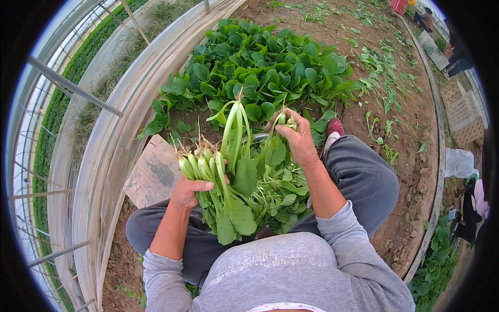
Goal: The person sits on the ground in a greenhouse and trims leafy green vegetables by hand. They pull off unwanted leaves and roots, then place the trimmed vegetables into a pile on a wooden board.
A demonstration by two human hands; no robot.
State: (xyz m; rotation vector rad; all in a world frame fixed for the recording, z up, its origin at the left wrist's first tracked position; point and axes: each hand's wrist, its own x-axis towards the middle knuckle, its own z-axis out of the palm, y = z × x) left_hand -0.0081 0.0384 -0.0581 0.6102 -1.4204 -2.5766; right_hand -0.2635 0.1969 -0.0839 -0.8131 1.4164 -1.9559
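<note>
My left hand (191, 190) grips a bunch of leafy greens (222, 202), pale stems and thin roots upward, leaves hanging down over my lap. Up in my right hand (293, 134) are a couple of smaller plants (277, 144), held near their root ends between thumb and fingers. Between the two hands stands a taller plant (236, 132), root end up; what supports it is hidden. Below my right hand, between my legs, lies a heap of loose leaves and stems (282, 195).
Ahead grows a dense patch of broad-leaved greens (257, 66). A flat, soil-stained board (154, 171) lies by my left knee. Plastic sheeting (117, 136) runs along the left. Plastic crates (464, 113) and a person (425, 19) are at the right. Cut leaves litter the soil (409, 163).
</note>
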